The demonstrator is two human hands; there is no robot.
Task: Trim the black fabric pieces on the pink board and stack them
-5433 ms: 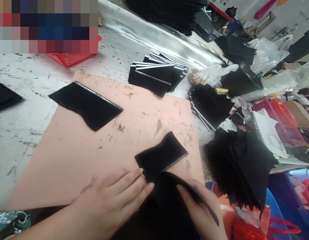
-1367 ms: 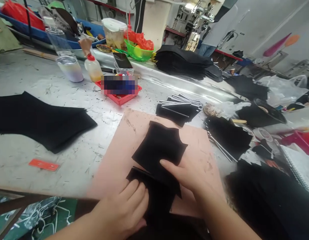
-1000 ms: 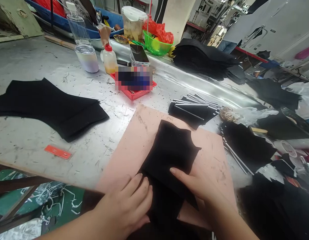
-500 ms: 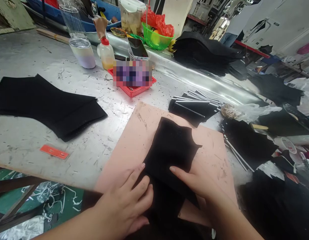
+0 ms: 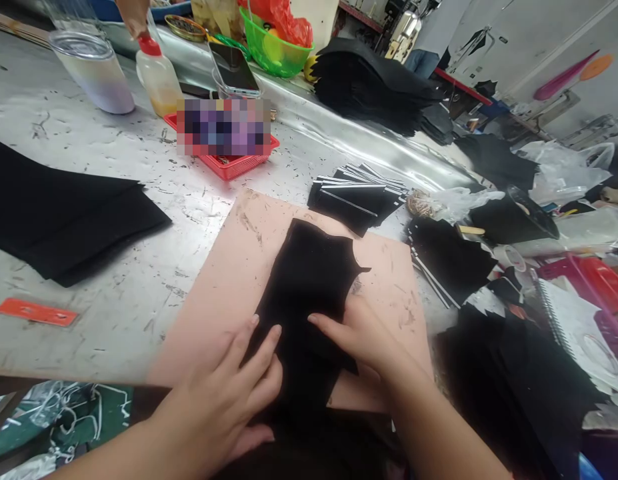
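Note:
A black fabric piece [image 5: 309,280] lies on a pink board [image 5: 223,280] in the middle of the table. My left hand [image 5: 229,393] rests flat on its lower left edge, fingers stretched out. My right hand [image 5: 359,337] presses flat on its lower right part, fingers extended. More black fabric runs from under both hands toward me.
A stack of black pieces with white edges [image 5: 356,193] sits beyond the board. A large black fabric pile [image 5: 53,220] lies at left, an orange strip [image 5: 36,312] near it. A red basket [image 5: 229,163], a bottle [image 5: 156,73], a cup [image 5: 96,73] and a phone [image 5: 233,67] stand behind. Cluttered black pieces [image 5: 513,373] fill the right.
The earlier pieces on the board are gone; one black fabric piece now lies under both hands. Over the last second the hands slid slightly and the view tilted down.

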